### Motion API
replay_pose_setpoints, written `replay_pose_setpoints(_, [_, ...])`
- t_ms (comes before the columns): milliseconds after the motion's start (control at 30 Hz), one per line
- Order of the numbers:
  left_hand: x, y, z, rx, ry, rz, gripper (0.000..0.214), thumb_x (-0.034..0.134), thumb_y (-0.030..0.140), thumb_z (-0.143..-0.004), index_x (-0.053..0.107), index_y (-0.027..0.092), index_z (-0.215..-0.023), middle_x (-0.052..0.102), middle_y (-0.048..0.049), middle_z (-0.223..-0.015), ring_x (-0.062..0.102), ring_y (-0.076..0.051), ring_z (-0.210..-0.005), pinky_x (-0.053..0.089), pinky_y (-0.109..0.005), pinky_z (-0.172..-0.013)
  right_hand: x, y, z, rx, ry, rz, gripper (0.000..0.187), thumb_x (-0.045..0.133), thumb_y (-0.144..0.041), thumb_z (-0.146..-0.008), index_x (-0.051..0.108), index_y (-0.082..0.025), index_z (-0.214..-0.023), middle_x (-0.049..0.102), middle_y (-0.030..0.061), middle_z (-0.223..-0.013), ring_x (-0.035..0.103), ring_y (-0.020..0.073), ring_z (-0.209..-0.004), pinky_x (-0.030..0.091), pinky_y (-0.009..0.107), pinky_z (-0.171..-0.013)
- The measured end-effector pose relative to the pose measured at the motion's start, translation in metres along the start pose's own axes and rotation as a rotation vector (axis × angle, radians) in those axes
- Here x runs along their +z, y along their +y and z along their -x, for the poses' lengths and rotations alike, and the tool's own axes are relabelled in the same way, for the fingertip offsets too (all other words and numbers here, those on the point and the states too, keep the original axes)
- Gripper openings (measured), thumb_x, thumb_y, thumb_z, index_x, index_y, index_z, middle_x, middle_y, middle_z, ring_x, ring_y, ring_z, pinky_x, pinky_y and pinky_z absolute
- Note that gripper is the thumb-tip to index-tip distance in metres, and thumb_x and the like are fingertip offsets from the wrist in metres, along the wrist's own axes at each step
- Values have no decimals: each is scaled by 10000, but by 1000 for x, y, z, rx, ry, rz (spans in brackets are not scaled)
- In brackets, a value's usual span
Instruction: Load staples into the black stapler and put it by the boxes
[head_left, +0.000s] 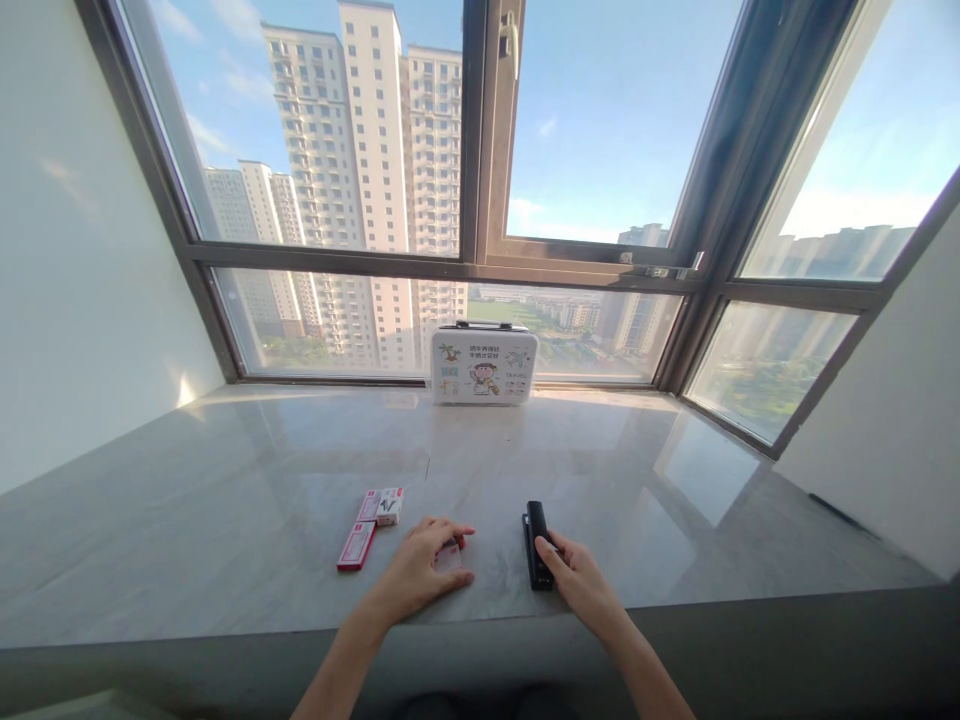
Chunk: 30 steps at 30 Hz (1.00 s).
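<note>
Window side taken as twelve o'clock. Right hand (568, 574) grasps the black stapler (537, 550), thumb across its top; the stapler lies on the marble sill (240, 470), near its front edge. Left hand (421, 572) arches around a small clear-and-red item (449, 556) at the stapler's nine o'clock; fingers curve about it, partly hiding it, and whether they grip firmly cannot be told.

At the left hand's ten o'clock, three small boxes are grouped: a pink-and-white box (368, 504), a white box with a black mark (390, 505) at its three o'clock, and a red-edged box (355, 547) on the near side, towards six.

Printed case (484, 368) stands upright by the window, between eleven and twelve from the stapler; looks closed.

Progress, by judgement: three boxes are already grouped, hands-off; handling of the stapler and the clear-and-red item looks unfinished. Anything completed inside the case cannot be told.
</note>
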<state>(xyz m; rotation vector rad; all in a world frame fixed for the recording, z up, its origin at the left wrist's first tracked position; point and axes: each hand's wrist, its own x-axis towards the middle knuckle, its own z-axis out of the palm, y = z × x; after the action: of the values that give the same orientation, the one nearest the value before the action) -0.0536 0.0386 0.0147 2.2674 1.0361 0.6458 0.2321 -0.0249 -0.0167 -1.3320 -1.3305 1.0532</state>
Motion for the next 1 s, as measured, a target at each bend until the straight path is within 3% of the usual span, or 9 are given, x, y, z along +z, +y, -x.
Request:
replay_pose_setpoints(67, [7, 2, -4, 7, 21, -67, 506, 744, 512, -765, 648, 307, -1218, 624, -38, -1188, 527, -270, -1158, 398, -378, -1039, 2, -2, -1, 12, 25, 33, 739, 554, -774, -821, 707, -163, -1206, 650, 38, -768, 593, 240, -750, 463, 290, -631])
replay_pose_setpoints(167, [18, -1, -10, 12, 113, -120, 358, 615, 425, -887, 631, 293, -1219, 574, -48, -1303, 478, -258, -1249, 352, -397, -1099, 5, -4, -2, 6, 54, 59, 733, 549, -767, -822, 718, -158, -1194, 652, 39, -760, 587, 238, -731, 462, 290, -624])
replay_pose_setpoints(267, [26, -6, -14, -37, 203, -94, 467, 540, 272, -888, 536, 272, -1355, 469, -57, -1466, 362, -249, -1392, 270, -424, -1179, 6, -5, -2, 8, 75, 86, 727, 543, -749, -834, 717, -147, -1202, 648, 37, -734, 581, 231, -703, 455, 288, -614])
replay_pose_setpoints(400, [26, -10, -9, -83, 98, 87, 802, 509, 114, -735, 356, 287, -1503, 227, -17, -1633, 186, -233, -1505, 219, -442, -1225, 6, -9, 2, 42, 102, 136, 734, 529, -733, -847, 696, -140, -1246, 620, 26, -658, 576, 228, -651, 432, 283, -568])
replay_pose_setpoints(533, [7, -16, 5, -18, 30, 134, 845, 509, 125, -756, 275, 320, -1544, 105, 19, -1662, 96, -223, -1528, 180, -451, -1240, 7, -9, 5, 60, 117, 148, 754, 523, -745, -844, 680, -145, -1274, 576, 13, -583, 550, 214, -569, 399, 279, -518])
replay_pose_setpoints(633, [-7, -21, 9, 24, -12, 128, 824, 588, 230, -823, 233, 332, -1560, 191, 6, -1645, 162, -217, -1515, 165, -439, -1245, 6, -6, 6, 40, 111, 126, 759, 526, -752, -847, 669, -148, -1285, 538, -2, -544, 500, 186, -499, 369, 270, -478])
replay_pose_setpoints(733, [-10, -20, 7, 27, -41, 112, 713, 648, 329, -842, 378, 328, -1502, 410, -15, -1539, 345, -222, -1438, 249, -390, -1216, 4, -2, 6, 33, 85, 135, 763, 501, -744, -878, 629, -139, -1326, 466, -31, -500, 413, 145, -429, 312, 249, -421])
replay_pose_setpoints(833, [-2, -13, 1, 2, 27, 37, 668, 730, 436, -789, 515, 312, -1409, 554, -38, -1388, 485, -250, -1311, 353, -362, -1135, 5, 0, 3, 39, 48, 130, 762, 474, -737, -905, 603, -123, -1338, 403, -57, -475, 362, 121, -390, 259, 226, -377])
replay_pose_setpoints(1000, [24, 7, -8, -42, 81, -36, 813, 814, 559, -654, 545, 337, -1389, 607, -43, -1293, 539, -288, -1212, 392, -380, -1057, 18, -3, -5, 31, -7, 109, 732, 428, -738, -930, 599, -138, -1313, 407, -68, -462, 361, 116, -354, 256, 214, -342])
